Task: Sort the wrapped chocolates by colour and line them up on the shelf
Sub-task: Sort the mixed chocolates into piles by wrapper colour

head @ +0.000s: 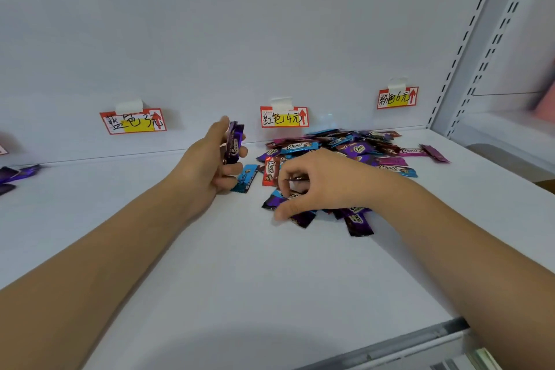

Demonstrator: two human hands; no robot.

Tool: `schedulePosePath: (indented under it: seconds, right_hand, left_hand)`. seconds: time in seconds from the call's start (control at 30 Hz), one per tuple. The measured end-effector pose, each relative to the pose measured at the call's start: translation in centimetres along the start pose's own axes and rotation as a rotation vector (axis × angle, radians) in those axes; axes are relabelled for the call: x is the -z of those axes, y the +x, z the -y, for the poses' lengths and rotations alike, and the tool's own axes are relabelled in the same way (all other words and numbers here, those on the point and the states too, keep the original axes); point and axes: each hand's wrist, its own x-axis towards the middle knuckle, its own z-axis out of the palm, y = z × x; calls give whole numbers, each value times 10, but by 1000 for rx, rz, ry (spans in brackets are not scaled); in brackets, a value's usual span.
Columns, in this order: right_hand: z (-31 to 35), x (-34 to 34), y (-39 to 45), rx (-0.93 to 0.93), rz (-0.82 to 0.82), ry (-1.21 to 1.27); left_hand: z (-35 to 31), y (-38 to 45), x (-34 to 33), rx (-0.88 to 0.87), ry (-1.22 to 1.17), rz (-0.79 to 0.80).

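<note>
The shelf (240,264) carries a mixed pile of wrapped chocolates (345,150) against the far wall, right of centre. 3 price tags are taped to that wall: a blue tag (133,121) at left, a red tag (284,116) above the pile, and a pink tag (397,97) at right.

Left hand (216,159): raised just left of the pile, fingers curled around a small upright stack of purple chocolates (233,143). The count in the stack cannot be read.

Right hand (315,186): over the near edge of the pile, thumb and fingers curled toward each other in a pinch. A thin dark wrapper edge shows between the fingertips; whether it is fully gripped cannot be confirmed.

Key relation: directly under the right hand's fingers lies a purple chocolate (274,200), long axis running from near-left to far-right, touching the thumb side of the hand. The right hand is nearer to it than the left hand. A blue chocolate (247,179) and a red chocolate (271,171) lie between the 2 hands.

A few purple chocolates (15,174) already lie at the far left edge of the shelf, so purple sorting appears under way, with most of the pile unsorted.
</note>
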Motion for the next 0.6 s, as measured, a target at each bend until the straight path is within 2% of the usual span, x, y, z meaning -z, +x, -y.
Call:
schedulePosePath:
  seconds: [0.13,0.33,0.47,0.6]
  right_hand:
    - [6,-4,1,69,20,-1]
    - [3,-9,4,130,-66,-9]
    - [-1,-3,5,104,-242,2]
    - [-13,15,5,-81,-570,349]
  left_hand:
    - [-1,-5,-4,-14,135,33]
    - [-2,-9,-4,9,84,89]
    - [-6,-5,2,63,-9,119]
    - [-5,-8,3,24,121,126]
